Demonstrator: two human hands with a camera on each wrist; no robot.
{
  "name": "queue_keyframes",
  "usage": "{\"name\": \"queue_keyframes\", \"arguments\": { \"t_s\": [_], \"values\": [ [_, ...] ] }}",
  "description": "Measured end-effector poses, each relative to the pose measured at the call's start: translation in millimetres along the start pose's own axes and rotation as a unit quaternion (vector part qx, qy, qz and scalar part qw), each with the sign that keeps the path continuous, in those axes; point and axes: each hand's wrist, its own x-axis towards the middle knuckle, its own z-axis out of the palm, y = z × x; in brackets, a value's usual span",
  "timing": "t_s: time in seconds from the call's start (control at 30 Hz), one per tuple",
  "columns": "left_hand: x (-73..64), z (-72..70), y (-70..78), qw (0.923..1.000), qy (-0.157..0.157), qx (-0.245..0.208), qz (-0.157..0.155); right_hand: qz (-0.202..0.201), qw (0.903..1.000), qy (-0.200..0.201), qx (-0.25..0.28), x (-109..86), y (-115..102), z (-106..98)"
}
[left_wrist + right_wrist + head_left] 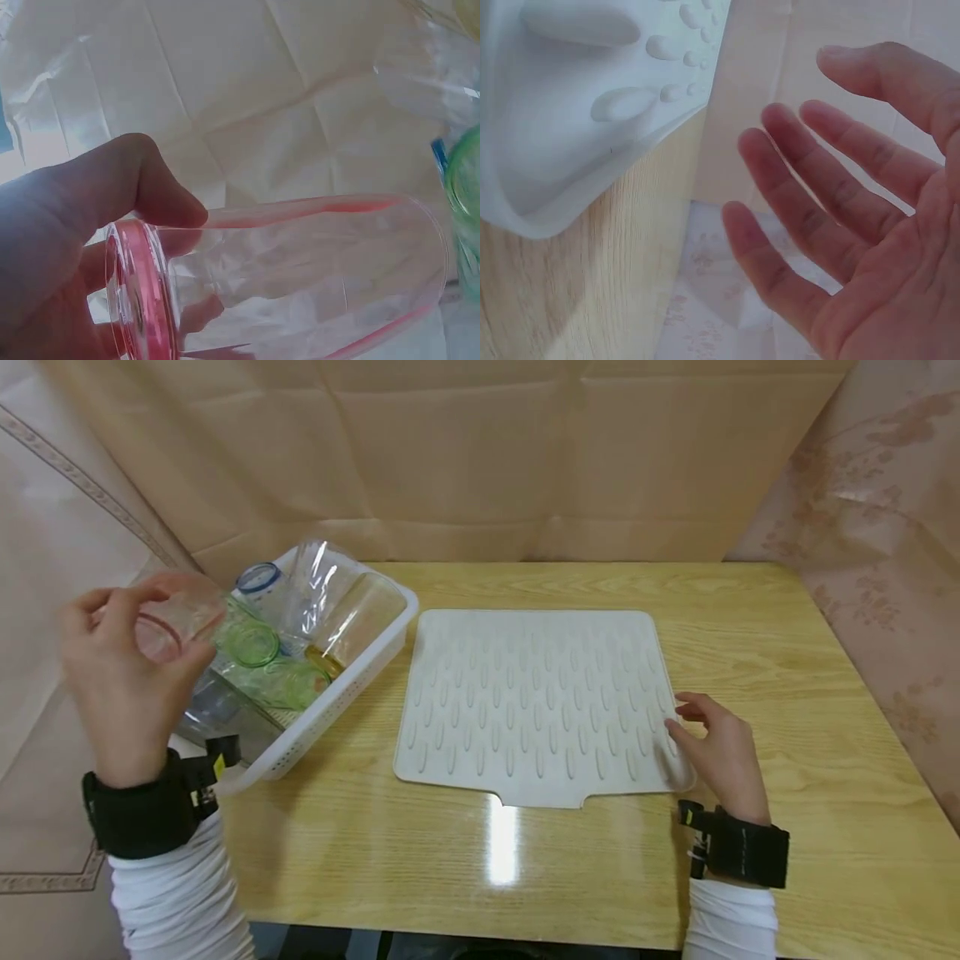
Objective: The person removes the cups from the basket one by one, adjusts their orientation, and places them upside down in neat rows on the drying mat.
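My left hand [131,681] grips a clear drinking glass with a pink tint [307,270] near its thick pink base, above the left side of a white basket [337,714]. In the left wrist view the glass lies sideways, thumb on its wall and the other fingers behind it. Several glasses lie in the basket, among them a green glass [251,643], a blue-rimmed glass [258,578] and a clear one with an amber base [360,618]. My right hand [716,752] is by the right edge of a white drying mat [536,693], fingers loosely bent and holding nothing.
The mat lies flat on a wooden table [787,693], its raised oval ridges facing up and a spout at the near edge. A beige sheet [525,460] hangs behind the table. Patterned covering [885,568] lines the right side.
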Motion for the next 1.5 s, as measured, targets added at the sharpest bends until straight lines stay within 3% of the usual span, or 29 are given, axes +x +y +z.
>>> {"name": "queue_keyframes", "arguments": {
  "t_s": [0.2,0.4,0.57,0.7,0.87,1.03,1.17,1.3,1.5],
  "values": [
    [-2.8,3.0,19.9,0.9974,-0.007,-0.025,0.068,-0.003,0.9995,0.031,0.010,-1.9,0,3],
    [-10.5,13.9,39.5,0.9843,-0.021,-0.070,0.160,-0.007,0.9989,0.044,0.015,-4.0,-2,8],
    [-16.7,27.2,56.8,0.9742,-0.063,-0.079,0.202,-0.005,0.9987,0.045,0.023,-4.6,-6,13],
    [-20.4,37.9,63.6,0.9676,-0.097,-0.076,0.220,-0.007,0.9981,0.051,0.034,-0.1,-10,19],
    [-24.6,54.2,64.0,0.9593,-0.112,-0.082,0.246,-0.010,0.9975,0.056,0.042,8.6,-16,24],
    [-31.4,66.0,64.4,0.9555,-0.132,-0.079,0.251,0.022,0.9954,0.082,0.046,18.2,-18,22],
    [-37.3,72.7,65.4,0.9508,-0.143,-0.075,0.264,0.054,0.9923,0.103,0.041,21.9,-14,18],
    [-40.7,76.5,67.8,0.9444,-0.138,-0.078,0.288,0.059,0.9918,0.104,0.044,22.9,-11,18],
    [-44.0,77.5,74.7,0.9435,-0.161,-0.089,0.276,0.082,0.9917,0.086,0.048,24.1,-12,23]
  ]
}}
